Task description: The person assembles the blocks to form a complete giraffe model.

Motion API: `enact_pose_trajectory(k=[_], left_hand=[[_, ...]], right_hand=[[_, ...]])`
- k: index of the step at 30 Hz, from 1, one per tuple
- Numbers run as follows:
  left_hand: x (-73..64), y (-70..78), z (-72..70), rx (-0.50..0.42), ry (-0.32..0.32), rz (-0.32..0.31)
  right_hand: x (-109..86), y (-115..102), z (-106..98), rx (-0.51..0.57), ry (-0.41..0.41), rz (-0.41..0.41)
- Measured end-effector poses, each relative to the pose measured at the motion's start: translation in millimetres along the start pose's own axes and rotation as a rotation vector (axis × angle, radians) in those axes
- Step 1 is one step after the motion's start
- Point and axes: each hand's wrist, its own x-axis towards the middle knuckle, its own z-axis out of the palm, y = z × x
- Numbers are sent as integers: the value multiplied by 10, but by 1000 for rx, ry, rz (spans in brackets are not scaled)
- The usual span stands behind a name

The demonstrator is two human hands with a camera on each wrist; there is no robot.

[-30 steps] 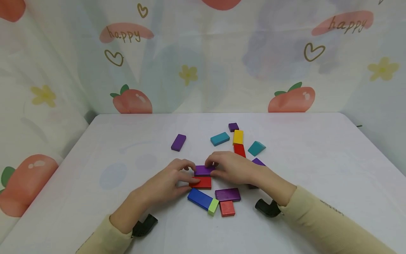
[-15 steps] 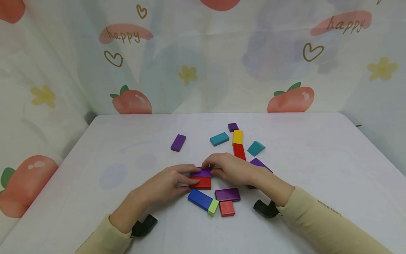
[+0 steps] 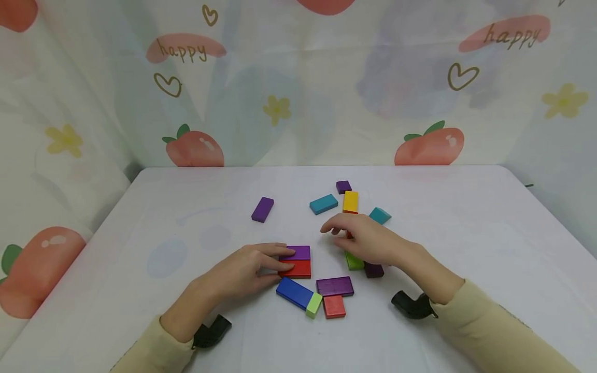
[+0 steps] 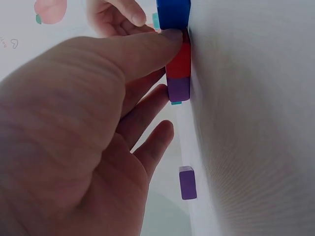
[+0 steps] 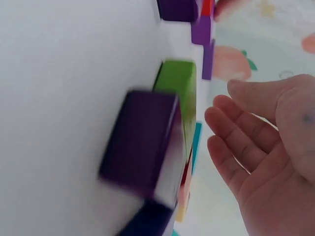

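Observation:
My left hand lies beside a purple block and a red block, set long side to long side. Its nearly straight fingers rest on their left ends, one on each. In the left wrist view the thumb tip lies by the red block, close to the blue block. Holding nothing, my right hand hovers over the loose blocks to the right, fingers loosely bent. Beneath it show a green block and a dark purple block; the hand hides most of a red one.
Nearer me lie a blue block with a small light-green block at its end, and a purple block above a red square block. Farther back are teal, yellow and purple blocks.
My left fingers have straightened onto the purple block, which has slid left to line up with the red one. My right hand has let go of the purple block and moved right.

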Motion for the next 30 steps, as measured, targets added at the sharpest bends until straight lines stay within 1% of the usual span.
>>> enact_pose_trajectory(k=[5, 16, 23, 30], left_hand=[[-8, 3, -1, -3, 1, -6], [-26, -18, 9, 14, 18, 15], [-27, -6, 1, 20, 13, 14], [-26, -6, 3, 31, 12, 18]], right_hand=[[-121, 87, -69, -11, 14, -11], [-388, 175, -126, -36, -26, 53], [-543, 168, -178, -93, -43, 66], [-642, 161, -190, -132, -86, 134]])
